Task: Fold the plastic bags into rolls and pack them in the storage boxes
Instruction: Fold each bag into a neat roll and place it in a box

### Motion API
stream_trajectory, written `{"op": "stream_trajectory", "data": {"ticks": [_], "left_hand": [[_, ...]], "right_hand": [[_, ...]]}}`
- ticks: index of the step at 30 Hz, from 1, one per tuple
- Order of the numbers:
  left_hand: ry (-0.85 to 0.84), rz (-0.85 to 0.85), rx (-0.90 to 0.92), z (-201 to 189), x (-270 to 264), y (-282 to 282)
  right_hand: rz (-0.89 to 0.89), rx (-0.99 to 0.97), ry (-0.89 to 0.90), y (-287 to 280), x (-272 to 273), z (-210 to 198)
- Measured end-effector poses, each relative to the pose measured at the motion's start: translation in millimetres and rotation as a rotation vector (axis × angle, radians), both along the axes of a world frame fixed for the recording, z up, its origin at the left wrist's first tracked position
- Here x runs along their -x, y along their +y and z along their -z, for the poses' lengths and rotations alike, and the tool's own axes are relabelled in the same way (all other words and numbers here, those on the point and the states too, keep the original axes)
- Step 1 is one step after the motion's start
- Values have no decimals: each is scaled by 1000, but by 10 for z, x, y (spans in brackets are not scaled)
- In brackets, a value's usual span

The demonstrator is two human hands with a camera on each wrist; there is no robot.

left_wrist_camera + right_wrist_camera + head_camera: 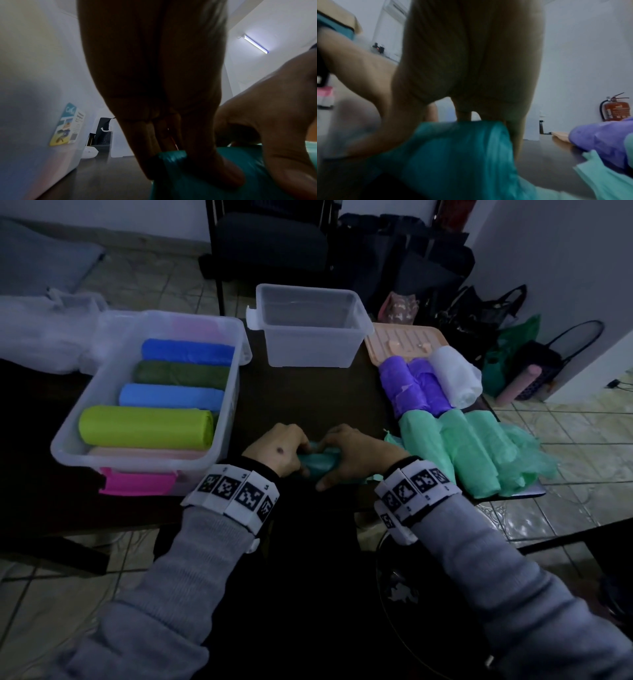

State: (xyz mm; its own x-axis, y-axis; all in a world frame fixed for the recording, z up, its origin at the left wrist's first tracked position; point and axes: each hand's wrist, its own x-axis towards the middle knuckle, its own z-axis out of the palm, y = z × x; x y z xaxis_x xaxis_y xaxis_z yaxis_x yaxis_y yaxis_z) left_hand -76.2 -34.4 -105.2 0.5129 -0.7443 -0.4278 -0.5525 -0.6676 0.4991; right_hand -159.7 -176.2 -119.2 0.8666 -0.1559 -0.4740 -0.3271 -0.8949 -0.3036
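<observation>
Dark table [308,392], dim room. A teal bag roll [318,462] is gripped at the near table edge by left hand [279,450] and right hand [359,455], fingers curled over it. Filled storage box [68,440] and empty box [310,337] are seen only from the head view; a fire extinguisher [615,108] only from the right wrist view.

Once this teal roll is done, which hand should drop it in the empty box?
Probably the right hand. Both hands grip the teal roll, and the empty box sits straight ahead, but the left hand is beside the filled box.
</observation>
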Motion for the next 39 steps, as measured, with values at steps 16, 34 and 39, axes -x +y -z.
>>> {"op": "stream_trajectory", "data": {"ticks": [16,34,39], "left_hand": [[46,7,-3,-55,3,-20],[-204,-340,674,-1045,-304,471],[-333,-592,627,-1108,-840,1164]], "right_hand": [[-110,22,-93,18,93,137],[125,-163,-588,311,-353,-589],[9,-163,-710,808,-846,-858]]}}
